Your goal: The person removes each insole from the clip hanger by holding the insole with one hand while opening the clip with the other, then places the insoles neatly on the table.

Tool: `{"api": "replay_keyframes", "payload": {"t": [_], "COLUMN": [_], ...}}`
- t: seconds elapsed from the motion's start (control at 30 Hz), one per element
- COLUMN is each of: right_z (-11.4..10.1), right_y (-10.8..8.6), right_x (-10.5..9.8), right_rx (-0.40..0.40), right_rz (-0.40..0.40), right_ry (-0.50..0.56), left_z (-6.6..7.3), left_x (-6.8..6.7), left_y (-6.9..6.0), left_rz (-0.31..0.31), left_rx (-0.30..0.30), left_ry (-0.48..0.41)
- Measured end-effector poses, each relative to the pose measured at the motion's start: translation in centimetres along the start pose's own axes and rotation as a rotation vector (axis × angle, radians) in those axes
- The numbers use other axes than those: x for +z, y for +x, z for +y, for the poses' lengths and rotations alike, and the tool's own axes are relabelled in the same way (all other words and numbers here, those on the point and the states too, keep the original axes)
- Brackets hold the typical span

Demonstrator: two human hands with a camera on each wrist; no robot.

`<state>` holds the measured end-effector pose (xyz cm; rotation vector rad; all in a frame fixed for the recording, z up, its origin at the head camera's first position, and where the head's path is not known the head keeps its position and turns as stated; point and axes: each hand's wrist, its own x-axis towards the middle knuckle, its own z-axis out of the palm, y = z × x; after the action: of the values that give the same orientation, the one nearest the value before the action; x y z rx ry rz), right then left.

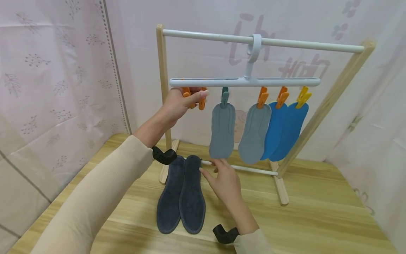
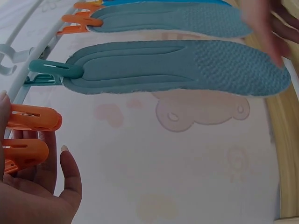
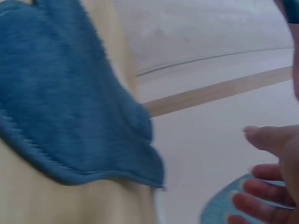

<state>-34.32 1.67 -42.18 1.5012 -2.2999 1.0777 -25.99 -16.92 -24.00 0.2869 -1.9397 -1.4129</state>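
Observation:
My left hand (image 1: pixel 177 107) is up under the left end of the white hanger (image 1: pixel 209 83), beside two orange clothespins. Its thumb crosses the front of the right-hand orange clothespin (image 1: pixel 202 103) with fingers behind, pinching it; the other orange clothespin (image 1: pixel 186 93) is next to the palm. Low over the table, my right hand (image 1: pixel 226 181) has loosely bent fingers and holds nothing. It is just right of a pair of dark insoles (image 1: pixel 192 197) lying side by side. The right wrist view shows a fuzzy insole (image 3: pixel 70 102) apart from its fingers.
Clothespins hold two grey insoles (image 1: pixel 222 130) and two blue insoles (image 1: pixel 293 132) on the hanger. The hanger hooks over the top rail (image 1: pixel 295 42) of a wooden-legged rack (image 1: pixel 336 95). The rack's feet stand on the wooden table (image 1: pixel 320 215), with a printed curtain (image 1: pixel 63 70) behind.

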Motion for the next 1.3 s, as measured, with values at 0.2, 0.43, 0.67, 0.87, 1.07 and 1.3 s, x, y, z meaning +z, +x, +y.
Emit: {"api": "replay_keyframes", "payload": {"t": [0.2, 0.43, 0.67, 0.87, 1.07, 1.3], "right_z": [-0.8, -1.2, -0.3, 0.4, 0.6, 0.6], "right_y": [1.8, 4.4, 5.9, 6.1, 6.3, 6.3], "right_x": [-2.3, -3.9, -3.8, -3.0, -3.1, -3.4], "right_rx": [-0.088, 0.007, 0.17, 0.193, 0.184, 0.232], "right_rz": [0.22, 0.302, 0.192, 0.188, 0.167, 0.077], "right_ry": [0.134, 0.278, 0.357, 0.303, 0.363, 0.474], "left_z": [0.0, -0.1, -0.7, -1.2, -1.5, -1.7], "left_x": [-0.1, -0.2, -0.1, -0.2, 0.1, 0.2], "left_y": [0.2, 0.6, 0.4, -0.2, -0.2, -0.3], "left_rz": [0.001, 0.019, 0.01, 0.013, -0.014, 0.0], "left_rx": [0.009, -0.016, -0.043, -0.062, -0.039, -0.043], "left_ry": [-0.013, -0.01, -0.037, -0.033, -0.05, -0.064]}}
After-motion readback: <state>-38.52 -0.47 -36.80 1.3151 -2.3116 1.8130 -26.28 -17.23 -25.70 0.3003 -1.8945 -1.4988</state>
